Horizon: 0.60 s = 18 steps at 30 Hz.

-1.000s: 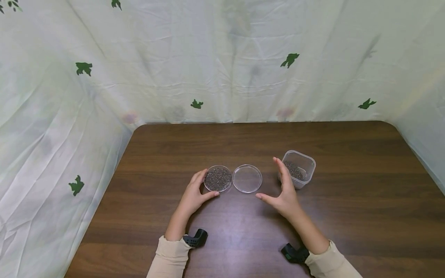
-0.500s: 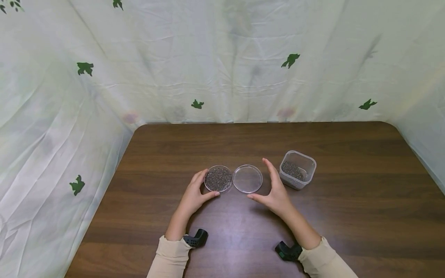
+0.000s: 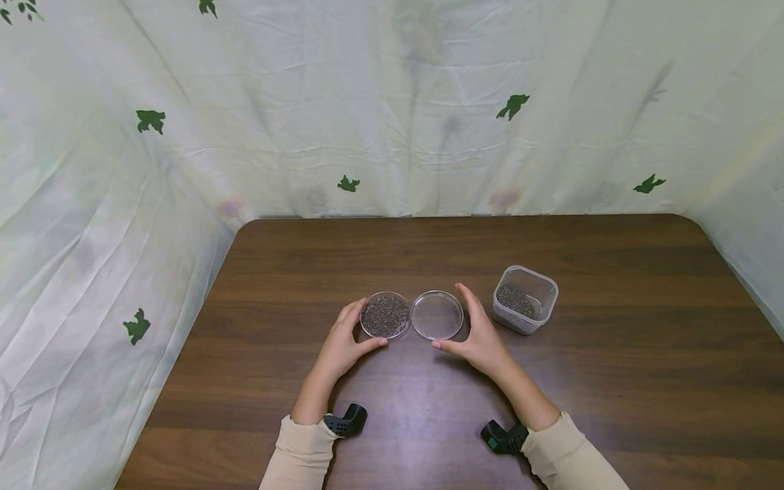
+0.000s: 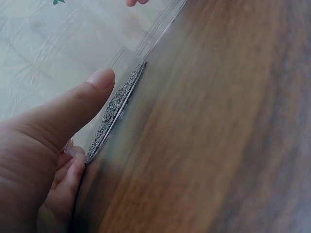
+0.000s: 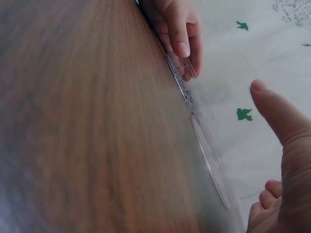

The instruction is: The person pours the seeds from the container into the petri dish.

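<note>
In the head view, a round clear petri dish [image 3: 384, 293] full of dark grey grains [image 3: 384, 316] lies flat on the table. My left hand [image 3: 339, 347] holds its left side, thumb at the near rim and fingers round the far side. Right beside it is a matching clear dish or lid [image 3: 437, 317] with nothing in it. My right hand [image 3: 484, 344] spreads round that piece's right side, thumb by its near edge and fingers by its far right edge. In the right wrist view the right thumb [image 5: 277, 109] stands apart from the clear rim.
A square clear plastic tub [image 3: 517, 324], partly filled with similar grains, stands behind and to the right of my right hand. Brown wood-grain table [image 3: 306, 252] spreads all round. A pale curtain [image 3: 275, 102] with green leaf shapes hangs beyond the far edge.
My right hand has moved left from beside the tub to around the bare clear piece, its thumb and fingers still spread. The left hand stays at the filled dish.
</note>
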{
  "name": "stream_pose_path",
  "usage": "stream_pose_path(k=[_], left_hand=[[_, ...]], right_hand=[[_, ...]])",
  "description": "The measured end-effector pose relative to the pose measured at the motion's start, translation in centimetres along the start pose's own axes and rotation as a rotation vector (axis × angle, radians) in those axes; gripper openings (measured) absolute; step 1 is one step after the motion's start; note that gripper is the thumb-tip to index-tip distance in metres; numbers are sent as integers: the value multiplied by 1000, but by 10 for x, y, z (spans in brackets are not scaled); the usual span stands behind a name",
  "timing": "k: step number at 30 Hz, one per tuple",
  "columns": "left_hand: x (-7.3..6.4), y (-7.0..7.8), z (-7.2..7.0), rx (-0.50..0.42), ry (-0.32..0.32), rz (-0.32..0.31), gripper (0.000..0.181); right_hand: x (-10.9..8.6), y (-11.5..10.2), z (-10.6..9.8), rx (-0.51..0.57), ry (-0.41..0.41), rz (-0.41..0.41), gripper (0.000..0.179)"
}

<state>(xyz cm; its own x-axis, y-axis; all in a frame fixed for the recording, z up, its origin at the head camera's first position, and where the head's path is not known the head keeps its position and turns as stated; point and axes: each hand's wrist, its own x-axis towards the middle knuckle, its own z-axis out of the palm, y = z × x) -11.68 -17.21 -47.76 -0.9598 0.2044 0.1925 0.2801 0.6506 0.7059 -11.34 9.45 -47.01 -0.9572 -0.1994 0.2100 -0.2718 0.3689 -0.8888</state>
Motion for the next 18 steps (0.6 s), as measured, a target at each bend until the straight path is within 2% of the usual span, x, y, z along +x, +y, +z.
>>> stream_pose_path(k=[10, 18], left_hand=[[0, 0, 0, 4, -3, -4, 85], [0, 0, 0, 6, -3, -8, 85]], right_hand=[[0, 7, 3, -43, -39, 39, 106], [1, 6, 6, -174, -69, 61, 98]])
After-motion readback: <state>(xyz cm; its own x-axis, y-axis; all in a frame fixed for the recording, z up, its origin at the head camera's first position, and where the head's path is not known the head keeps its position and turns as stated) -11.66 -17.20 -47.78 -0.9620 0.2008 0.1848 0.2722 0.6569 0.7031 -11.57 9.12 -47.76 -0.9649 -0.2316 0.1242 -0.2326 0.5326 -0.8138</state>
